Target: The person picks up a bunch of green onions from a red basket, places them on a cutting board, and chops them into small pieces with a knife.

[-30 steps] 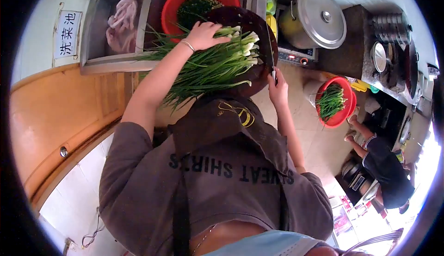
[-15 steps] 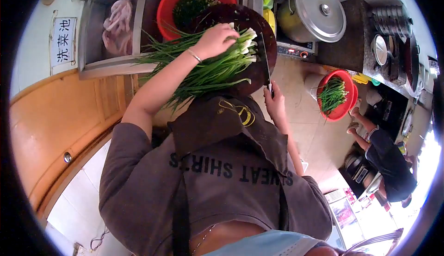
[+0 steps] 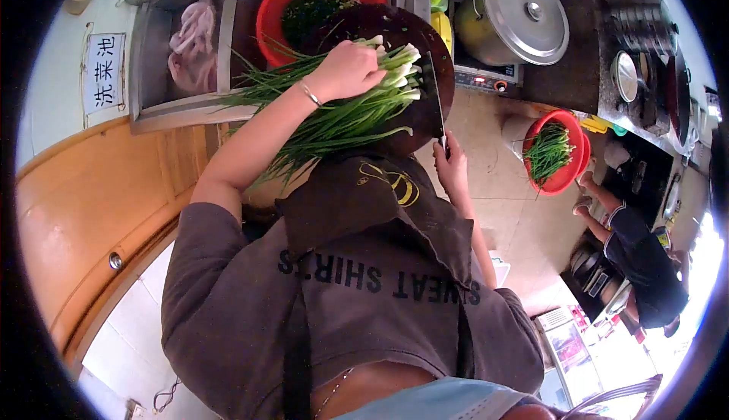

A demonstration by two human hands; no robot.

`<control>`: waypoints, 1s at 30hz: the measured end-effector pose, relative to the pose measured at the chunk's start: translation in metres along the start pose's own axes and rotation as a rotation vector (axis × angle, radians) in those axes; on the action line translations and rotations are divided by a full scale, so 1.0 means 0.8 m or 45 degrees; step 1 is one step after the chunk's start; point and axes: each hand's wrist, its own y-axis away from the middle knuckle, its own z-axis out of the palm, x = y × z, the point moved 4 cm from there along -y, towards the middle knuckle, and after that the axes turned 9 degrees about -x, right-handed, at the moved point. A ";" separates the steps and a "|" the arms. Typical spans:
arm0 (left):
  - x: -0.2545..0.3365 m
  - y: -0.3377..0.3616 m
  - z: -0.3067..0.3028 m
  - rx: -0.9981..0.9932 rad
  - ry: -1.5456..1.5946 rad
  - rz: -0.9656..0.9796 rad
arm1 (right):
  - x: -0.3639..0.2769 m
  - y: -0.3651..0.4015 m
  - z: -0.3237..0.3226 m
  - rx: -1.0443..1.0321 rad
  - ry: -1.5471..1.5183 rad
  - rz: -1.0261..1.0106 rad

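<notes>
A large bunch of green onions lies across a dark round board, white ends to the right. My left hand, with a bracelet at its wrist, is closed on the bunch just behind the white ends. My right hand grips the handle of a knife. The blade lies over the right part of the board, a little right of the white ends, and does not touch them. Behind the board, a red basin holds chopped greens.
Raw meat lies in the metal sink at the left. A lidded pot stands on a cooker. On the floor, a red basin holds more green onions. A person in dark clothes is at the right.
My left hand has moved slightly left and its fingers have closed on the green onions. My right hand and the knife have hardly moved.
</notes>
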 end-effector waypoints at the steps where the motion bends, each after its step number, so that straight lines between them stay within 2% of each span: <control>1: -0.002 -0.007 0.001 -0.049 0.029 -0.091 | -0.004 0.000 0.000 -0.004 0.001 -0.004; 2: -0.002 -0.012 0.006 -0.046 0.028 -0.093 | -0.004 0.001 -0.002 -0.021 -0.015 0.074; 4: -0.001 -0.018 0.009 0.330 0.340 0.019 | -0.017 0.003 -0.007 -0.031 -0.024 0.150; 7: 0.000 -0.030 0.024 0.226 0.293 0.068 | -0.022 0.006 -0.007 -0.073 -0.089 0.209; 10: -0.010 -0.042 0.038 0.178 0.465 0.012 | -0.003 0.003 -0.002 -0.020 -0.080 0.097; 12: -0.013 -0.044 0.041 0.210 0.444 0.004 | -0.001 0.001 -0.001 0.026 0.012 -0.026; 17: -0.015 -0.035 0.036 0.258 0.528 -0.057 | -0.012 0.005 -0.006 -0.020 -0.074 0.090; 19: -0.018 -0.030 0.034 0.134 1.113 -0.187 | -0.015 0.005 -0.007 -0.018 -0.060 0.097; 23: -0.033 -0.027 0.046 0.095 1.041 -0.184 | -0.021 0.005 -0.008 -0.033 -0.110 0.091; 25: -0.028 -0.017 0.033 0.194 1.008 -0.169 | -0.021 0.006 -0.008 -0.028 -0.114 0.089; 30: -0.038 0.014 0.013 0.160 0.993 -0.165 | -0.012 0.008 -0.012 0.013 -0.012 -0.010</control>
